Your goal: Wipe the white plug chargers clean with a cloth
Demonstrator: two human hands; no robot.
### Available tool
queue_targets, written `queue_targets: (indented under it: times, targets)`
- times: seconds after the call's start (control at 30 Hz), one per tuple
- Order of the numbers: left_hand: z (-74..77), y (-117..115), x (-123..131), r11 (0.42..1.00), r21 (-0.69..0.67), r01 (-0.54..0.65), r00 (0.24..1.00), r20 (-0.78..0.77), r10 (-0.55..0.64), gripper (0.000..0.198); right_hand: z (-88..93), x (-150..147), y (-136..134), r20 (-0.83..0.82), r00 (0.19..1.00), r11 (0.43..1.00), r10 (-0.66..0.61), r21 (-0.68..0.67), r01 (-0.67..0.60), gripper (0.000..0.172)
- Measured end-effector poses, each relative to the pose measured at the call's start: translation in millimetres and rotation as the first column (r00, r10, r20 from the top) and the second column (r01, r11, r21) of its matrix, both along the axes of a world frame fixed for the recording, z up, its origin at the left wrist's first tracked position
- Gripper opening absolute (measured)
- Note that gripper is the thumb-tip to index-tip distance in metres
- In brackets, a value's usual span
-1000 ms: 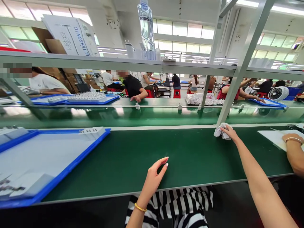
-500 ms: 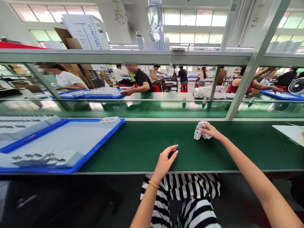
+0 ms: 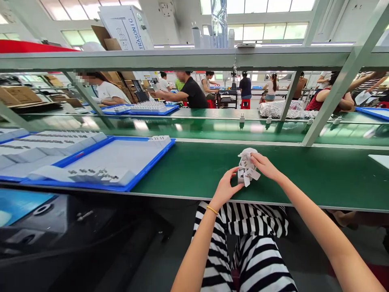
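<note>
Two hands hold a crumpled white bundle (image 3: pixel 246 168) between them, left hand (image 3: pixel 225 188) and right hand (image 3: pixel 266 167) half-closed, near the green workbench's (image 3: pixel 188 170) front edge.

Tray (image 3: pixel 152 165) on left half of bench (image 3: pixel 304 174), overhanging nothing, front rim just behind bench's front edge. Cloth bundle (image 3: pixel 246 166) on bench right of tray, between left hand (image 3: pixel 225 188) and right hand (image 3: pixel 266 167), both touching it. White sheet (image 3: pixel 379 160) at bench's right end. Shelf rail (image 3: pixel 182 59) above, second bench (image 3: pixel 212 113) behind, tray (image 3: pixel 148 109) on it.
</note>
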State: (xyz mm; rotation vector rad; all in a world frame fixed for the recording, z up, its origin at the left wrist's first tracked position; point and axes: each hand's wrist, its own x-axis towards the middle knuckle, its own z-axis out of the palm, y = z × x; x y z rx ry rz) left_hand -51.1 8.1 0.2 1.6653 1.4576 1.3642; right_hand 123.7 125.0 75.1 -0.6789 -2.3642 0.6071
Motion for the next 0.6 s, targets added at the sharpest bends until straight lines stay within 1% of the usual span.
queue_targets:
  times: [0.07,0.13,0.23,0.3,0.37,0.43,0.5,0.6]
  targets:
    - [-0.6,0.8,-0.3,1.000,0.002,0.011,0.999,-0.031,-0.011,0.060,2.1,4.9,-11.0,-0.088,0.989,0.992,-0.118,0.025,0.121,0.053]
    - [-1.5,1.5,-0.1,0.999,0.033,0.011,0.999,-0.049,-0.009,0.055,0.7,11.8,-23.9,-0.150,0.966,0.976,-0.210,0.019,0.215,0.049]
    - [-3.0,2.0,0.9,0.996,0.082,-0.018,0.999,-0.046,0.021,0.043,-8.3,21.2,-45.7,-0.154,0.931,0.941,-0.332,0.015,0.338,0.045]
    - [-3.9,1.7,1.5,0.994,0.101,-0.039,0.997,-0.056,0.045,0.037,-15.7,23.6,-60.0,-0.104,0.895,0.895,-0.433,0.068,0.441,0.043]
    - [-4.7,1.1,1.6,0.992,0.117,-0.046,0.995,-0.081,0.055,0.033,-21.5,21.2,-72.6,-0.011,0.852,0.844,-0.523,0.131,0.519,0.041]
    - [-5.2,0.6,1.2,0.991,0.128,-0.040,0.993,-0.101,0.053,0.030,-24.5,14.4,-82.3,0.103,0.815,0.817,-0.570,0.172,0.550,0.038]
    - [-5.3,0.1,0.7,0.990,0.132,-0.040,0.992,-0.109,0.055,0.028,-25.3,5.1,-88.7,0.191,0.784,0.806,-0.591,0.196,0.559,0.036]
    - [-4.1,-1.4,1.0,0.988,0.150,-0.048,0.991,-0.118,0.066,0.022,-26.3,-8.5,-93.0,0.237,0.734,0.770,-0.637,0.227,0.596,0.037]
